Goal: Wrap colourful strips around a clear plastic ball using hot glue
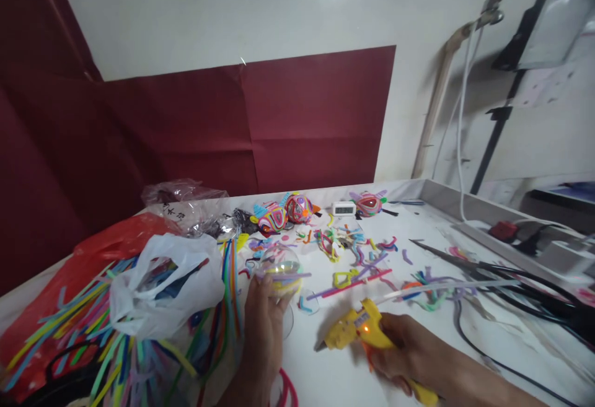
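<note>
My left hand (264, 323) is closed around the lower part of a clear plastic ball (279, 262). Yellow and purple fuzzy strips show at the ball, though I cannot tell exactly how they sit on it. In my right hand (411, 348) is a yellow hot glue gun (357, 328), its nozzle pointing left and down above the white table. An orange light glows on its side, and a long whitish glue stick (446, 285) appears to run from its back. Beyond the hands lie pink and purple pipe cleaners (353, 283) and a yellow-handled tool (344, 279).
Several decorated balls (272, 216) and a white digital clock (344, 209) line the back. Pipe cleaner bundles (134, 370) and a white plastic bag (162, 289) crowd the left. Black scissors (493, 277), a dark cable (483, 348) and a power strip lie right.
</note>
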The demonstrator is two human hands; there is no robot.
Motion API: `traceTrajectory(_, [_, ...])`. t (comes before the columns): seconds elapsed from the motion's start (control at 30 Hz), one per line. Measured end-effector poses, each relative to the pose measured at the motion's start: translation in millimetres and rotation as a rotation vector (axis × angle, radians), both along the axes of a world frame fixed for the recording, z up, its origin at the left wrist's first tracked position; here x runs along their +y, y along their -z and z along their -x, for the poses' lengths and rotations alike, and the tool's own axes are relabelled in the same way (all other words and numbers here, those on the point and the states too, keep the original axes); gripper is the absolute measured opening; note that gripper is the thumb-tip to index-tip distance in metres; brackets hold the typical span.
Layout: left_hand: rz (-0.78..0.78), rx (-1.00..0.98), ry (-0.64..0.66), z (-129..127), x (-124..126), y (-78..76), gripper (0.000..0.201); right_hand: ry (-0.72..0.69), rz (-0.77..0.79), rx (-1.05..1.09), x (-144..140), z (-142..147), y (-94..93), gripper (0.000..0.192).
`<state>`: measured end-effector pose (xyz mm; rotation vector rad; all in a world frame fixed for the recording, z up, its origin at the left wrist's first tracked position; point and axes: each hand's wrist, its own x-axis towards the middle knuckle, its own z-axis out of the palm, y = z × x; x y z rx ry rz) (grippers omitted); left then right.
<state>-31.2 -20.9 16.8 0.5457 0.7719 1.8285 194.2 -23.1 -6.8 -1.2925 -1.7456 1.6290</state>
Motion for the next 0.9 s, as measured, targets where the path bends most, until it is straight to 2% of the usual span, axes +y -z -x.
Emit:
traceTrajectory(0.07, [-0.012,0.007,0.000,-1.4,-1.7,-1.7,0.037,0.007,-0.088,-0.121,-1.0,-2.9,3.8,0.025])
traceTrajectory(0.17, [-0.047,0.043,0.008,-4.6,-5.4,-4.6,0.037,0.032,-0.411,-0.401,-3.6,-7.2,3.3,0.020])
traceTrajectory(0.27, [-0.062,0.082,0.008,-7.6,-8.8,-5.5,0.037,0.062,-0.745,-0.617,-7.9,-6.5,-11.1,0.023])
traceTrajectory(0.33, [-0.055,0.102,0.009,-8.9,-10.0,-4.4,0.037,0.073,-0.871,-0.565,-11.1,-1.3,-27.5,0.022])
traceTrajectory(0.43, [-0.042,0.115,0.020,-9.8,-10.3,-1.6,0.038,0.125,-0.922,-0.322,-14.5,13.5,-52.3,0.026])
traceTrajectory(0.53, [-0.054,0.118,0.046,-9.5,-9.8,0.2,0.037,0.188,-0.906,-0.129,-13.3,30.8,-66.7,0.030])
traceTrajectory(0.7, [-0.026,0.191,0.039,-7.8,-7.6,1.8,0.033,0.212,-0.809,0.020,-5.1,47.4,-68.8,0.023])
traceTrajectory(0.9, [-0.021,0.243,0.006,-8.8,-6.3,3.4,0.046,0.225,-0.799,0.060,5.3,50.5,-63.5,0.022])
